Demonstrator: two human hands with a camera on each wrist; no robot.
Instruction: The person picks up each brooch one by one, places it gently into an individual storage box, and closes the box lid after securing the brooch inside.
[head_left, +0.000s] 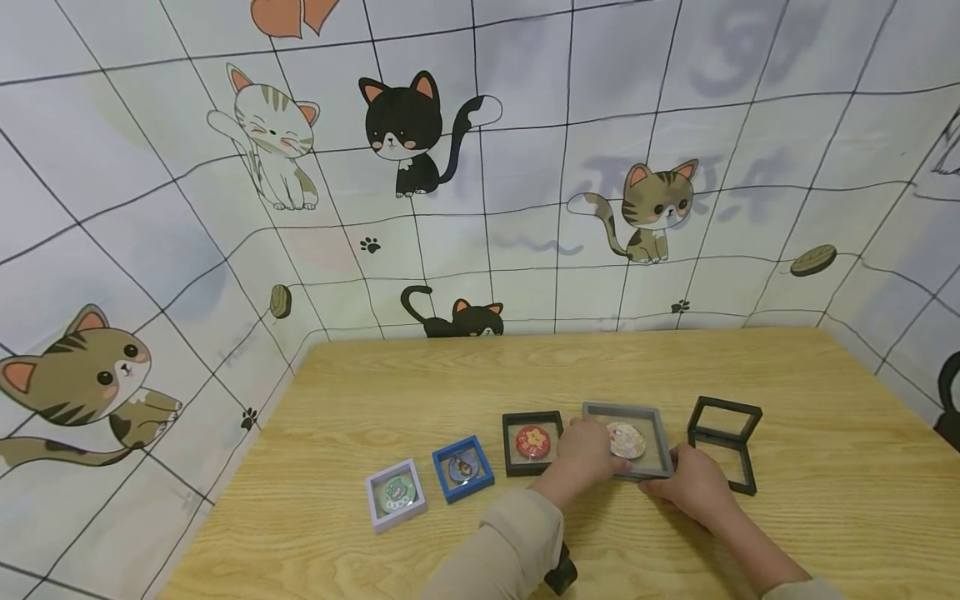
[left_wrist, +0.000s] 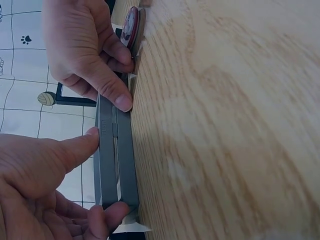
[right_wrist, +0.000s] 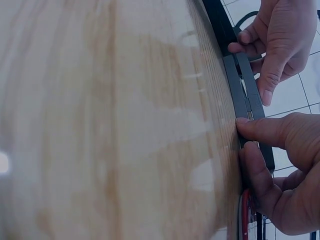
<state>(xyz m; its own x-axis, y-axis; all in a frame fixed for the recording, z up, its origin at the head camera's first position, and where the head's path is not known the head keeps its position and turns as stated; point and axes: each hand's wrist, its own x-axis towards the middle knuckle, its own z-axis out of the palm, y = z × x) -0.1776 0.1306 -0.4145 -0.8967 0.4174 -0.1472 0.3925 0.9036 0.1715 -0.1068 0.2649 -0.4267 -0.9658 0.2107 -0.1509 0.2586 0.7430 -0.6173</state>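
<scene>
A grey display frame (head_left: 623,407) lies on the table, with a round pale badge (head_left: 627,442) behind its clear film. My left hand (head_left: 588,451) grips its left side, thumb at the front edge and fingers round the corner. At the front right corner my right hand (head_left: 697,485) holds the frame, thumb against its lower half. Two halves show along the grey frame's front edge (left_wrist: 107,165), with a narrow gap between them. A red-rimmed badge (left_wrist: 131,26) lies beside my right hand in the left wrist view; in the head view it is hidden.
To the right stands an opened black frame (head_left: 752,467). Leftward sit a black frame (head_left: 517,468) with a red badge, a blue frame (head_left: 469,492) and a lilac frame (head_left: 397,521), each holding a badge. A cat-printed wall cloth (head_left: 525,167) encloses the wooden table (head_left: 315,433).
</scene>
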